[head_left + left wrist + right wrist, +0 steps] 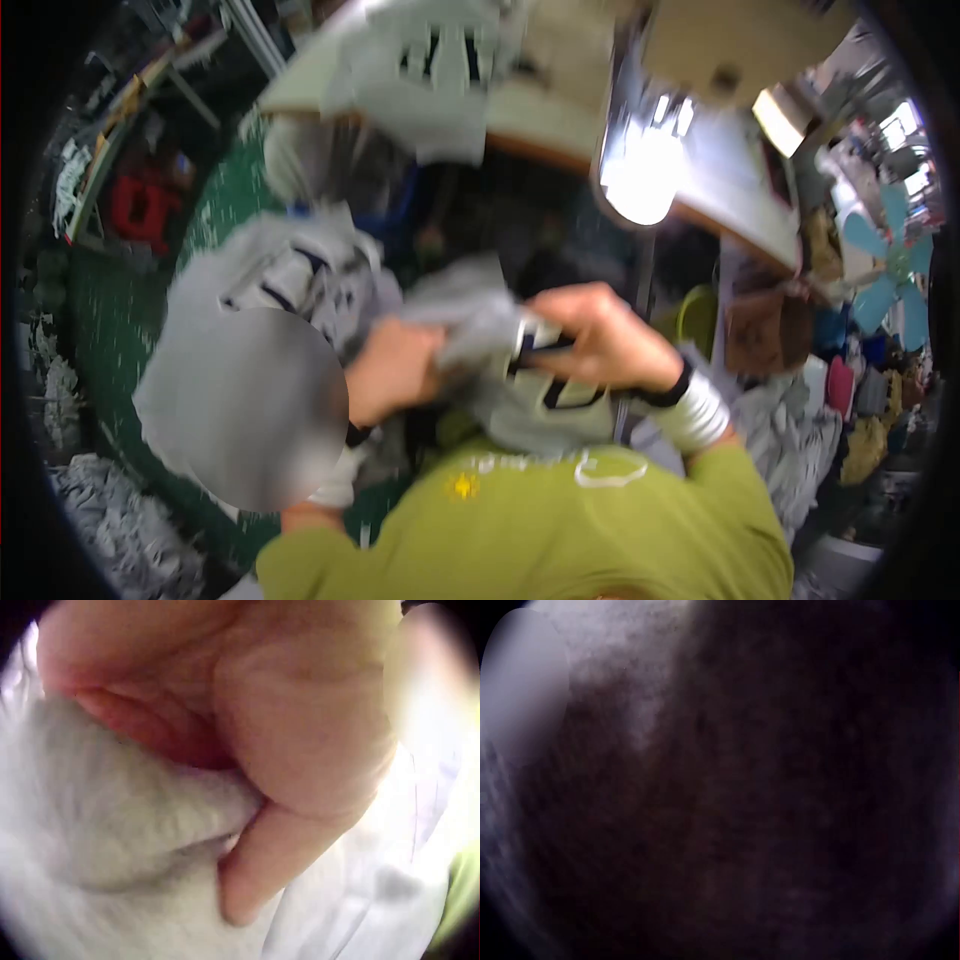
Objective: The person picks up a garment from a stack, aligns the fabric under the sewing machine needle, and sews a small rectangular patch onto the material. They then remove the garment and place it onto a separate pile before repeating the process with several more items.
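Note:
Light grey fabric with dark, pale-edged lettering lies bunched in front of the person's body. My left hand grips it on the left side. In the left wrist view, the fingers of the left hand curl over a thick fold of the grey fabric, and the thumb lies along it. My right hand pinches the same fabric close to the lettering; its fingertips are blurred. The right wrist view is mostly dark, with a pale grey fabric patch at the top.
A large heap of grey printed fabric is at the left. Ahead stands a table with a printed grey piece hanging over its edge. A bright lamp shines at its right part. A blue fan is at far right.

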The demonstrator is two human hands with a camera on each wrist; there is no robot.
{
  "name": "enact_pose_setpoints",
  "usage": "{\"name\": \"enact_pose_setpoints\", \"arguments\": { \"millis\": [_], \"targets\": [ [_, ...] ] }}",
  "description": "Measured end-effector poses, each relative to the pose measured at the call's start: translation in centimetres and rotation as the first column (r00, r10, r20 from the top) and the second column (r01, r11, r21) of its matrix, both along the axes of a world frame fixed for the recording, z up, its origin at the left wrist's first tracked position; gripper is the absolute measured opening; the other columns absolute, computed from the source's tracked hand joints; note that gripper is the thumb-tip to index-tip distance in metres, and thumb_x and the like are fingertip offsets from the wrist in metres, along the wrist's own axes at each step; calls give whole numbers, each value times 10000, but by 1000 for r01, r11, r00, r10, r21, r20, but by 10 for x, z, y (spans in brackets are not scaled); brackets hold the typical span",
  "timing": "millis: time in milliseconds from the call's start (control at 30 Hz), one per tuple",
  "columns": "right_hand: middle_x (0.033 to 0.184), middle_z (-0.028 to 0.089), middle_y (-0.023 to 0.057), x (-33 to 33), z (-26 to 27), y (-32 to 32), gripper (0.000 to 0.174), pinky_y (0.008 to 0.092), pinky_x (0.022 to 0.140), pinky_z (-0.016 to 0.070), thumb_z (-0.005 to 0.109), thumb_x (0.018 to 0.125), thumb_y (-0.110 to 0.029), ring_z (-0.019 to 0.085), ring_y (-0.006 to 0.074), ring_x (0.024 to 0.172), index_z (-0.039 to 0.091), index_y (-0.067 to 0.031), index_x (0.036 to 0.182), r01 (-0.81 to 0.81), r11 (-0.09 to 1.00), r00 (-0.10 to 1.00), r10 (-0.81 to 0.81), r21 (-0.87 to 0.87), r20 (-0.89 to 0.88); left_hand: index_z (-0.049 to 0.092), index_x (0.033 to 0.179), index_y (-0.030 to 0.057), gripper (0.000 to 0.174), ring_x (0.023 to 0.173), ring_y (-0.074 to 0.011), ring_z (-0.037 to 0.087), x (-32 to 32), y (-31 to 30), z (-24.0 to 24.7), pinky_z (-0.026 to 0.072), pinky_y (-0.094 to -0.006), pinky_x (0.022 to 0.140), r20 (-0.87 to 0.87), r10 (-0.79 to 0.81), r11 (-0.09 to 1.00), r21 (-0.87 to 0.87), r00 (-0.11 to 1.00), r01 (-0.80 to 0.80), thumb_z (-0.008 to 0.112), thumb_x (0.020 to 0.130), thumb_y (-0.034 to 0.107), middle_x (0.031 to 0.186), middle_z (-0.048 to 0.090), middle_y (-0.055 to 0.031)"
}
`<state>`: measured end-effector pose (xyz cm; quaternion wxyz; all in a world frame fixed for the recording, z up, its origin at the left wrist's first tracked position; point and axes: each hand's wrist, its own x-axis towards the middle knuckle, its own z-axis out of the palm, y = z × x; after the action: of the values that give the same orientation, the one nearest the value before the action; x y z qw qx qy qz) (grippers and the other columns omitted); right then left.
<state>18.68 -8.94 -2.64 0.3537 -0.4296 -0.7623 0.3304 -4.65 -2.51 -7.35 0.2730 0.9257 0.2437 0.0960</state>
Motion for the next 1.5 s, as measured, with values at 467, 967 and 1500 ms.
{"name": "enact_pose_setpoints", "arguments": {
  "millis": [467,967,1500],
  "targets": [
    [689,581,154,14,67,-36,213,412,588,461,642,684,-125,590,343,687,568,-36,863,-37,999,936,30,14,350,632,731,82,166,1148,-367,391,31,-2,16,202,-612,963,259,122,778,574,958,-254,675,604,179,1150,504,-160],
    [863,597,79,-111,115,94,247,358,796,410,556,725,-25,557,259,849,576,-35,971,237,545,955,-282,804,-90,529,1131,53,423,964,-306,563,-202,-38,257,445,-351,833,494,443,178,770,749,-613,573,717,-25,1035,585,-128],
    [954,625,123,-168,40,89,260,296,761,461,597,736,-117,590,233,835,615,-16,975,-463,822,739,564,331,-368,513,1069,57,506,893,-346,540,-234,-52,146,446,-392,781,-705,545,748,165,454,-643,689,644,267,916,549,-187]
  ]
}}
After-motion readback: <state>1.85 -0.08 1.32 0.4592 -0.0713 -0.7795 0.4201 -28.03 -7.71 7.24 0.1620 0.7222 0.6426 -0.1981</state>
